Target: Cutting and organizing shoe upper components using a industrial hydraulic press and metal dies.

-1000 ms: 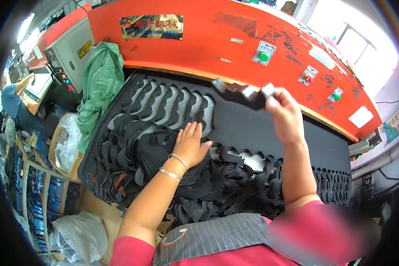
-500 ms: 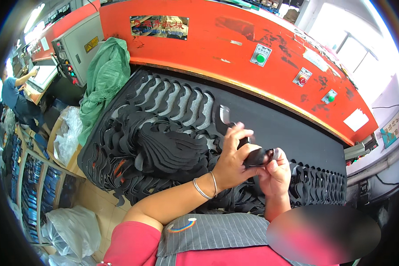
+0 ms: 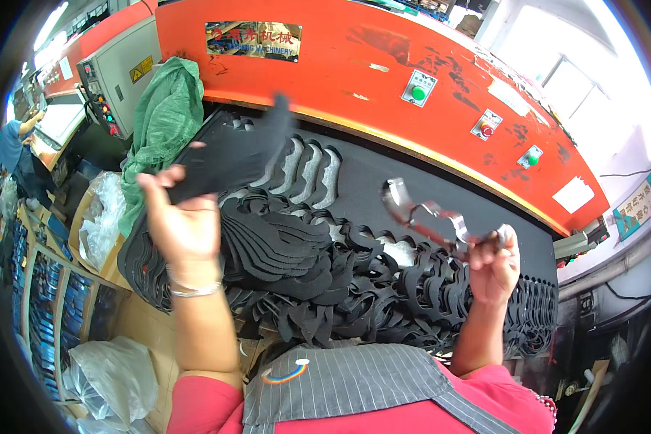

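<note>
My left hand (image 3: 188, 228), raised at the left over the table, grips a dark stack of black sheet material (image 3: 228, 163), blurred by motion. At the right, my right hand (image 3: 495, 271) pinches one end of a wavy steel cutting die (image 3: 441, 217), which extends leftward above the table. Below and between my hands lie heaped black cut pieces (image 3: 275, 246), fanned in curved layers. Beyond them, wavy cut-outs (image 3: 329, 177) in the black sheet show a grey surface. Black scrap strips (image 3: 535, 311) with scalloped edges lie in rows at the right.
An orange-red machine (image 3: 325, 54) with a green button (image 3: 418, 93) and a red button (image 3: 487, 130) spans the far side. Green cloth (image 3: 168, 108) hangs at the table's left corner. Clear plastic bags (image 3: 112, 383) stand lower left. Another person (image 3: 25, 155) works at the far left.
My hands were together around the die and have moved apart. My left hand has gone left with black material; my right hand has moved right with the die. Several more cut-outs at the left are covered.
</note>
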A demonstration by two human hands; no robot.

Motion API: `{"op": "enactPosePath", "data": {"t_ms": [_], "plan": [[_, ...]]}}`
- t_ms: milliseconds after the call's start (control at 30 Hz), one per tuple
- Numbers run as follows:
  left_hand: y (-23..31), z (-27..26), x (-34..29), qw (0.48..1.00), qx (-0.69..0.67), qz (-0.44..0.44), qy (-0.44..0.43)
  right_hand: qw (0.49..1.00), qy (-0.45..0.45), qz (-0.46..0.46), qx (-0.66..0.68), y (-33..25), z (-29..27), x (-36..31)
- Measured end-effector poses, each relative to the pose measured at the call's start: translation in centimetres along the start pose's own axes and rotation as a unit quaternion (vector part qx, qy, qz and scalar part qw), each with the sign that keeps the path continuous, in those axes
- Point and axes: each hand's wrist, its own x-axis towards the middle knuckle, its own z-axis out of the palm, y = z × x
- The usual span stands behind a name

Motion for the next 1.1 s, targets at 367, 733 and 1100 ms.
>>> {"op": "enactPosePath", "data": {"t_ms": [367, 733, 1100], "plan": [[-4.9, -7.2, -2.3, 0.36, 0.924, 0.058, -0.112, 0.629, -0.363, -0.061, -0.685, 18.8, 0.7, 8.4], [-15.3, -8.9, 1.1, 0.327, 0.854, -0.097, -0.392, 0.698, -0.236, -0.119, -0.666, 22.8, 0.2, 7.7], [-16.1, -9.4, 0.0, 0.342, 0.838, -0.108, -0.412, 0.711, -0.218, 0.007, -0.669, 24.8, -2.7, 8.9]]}}
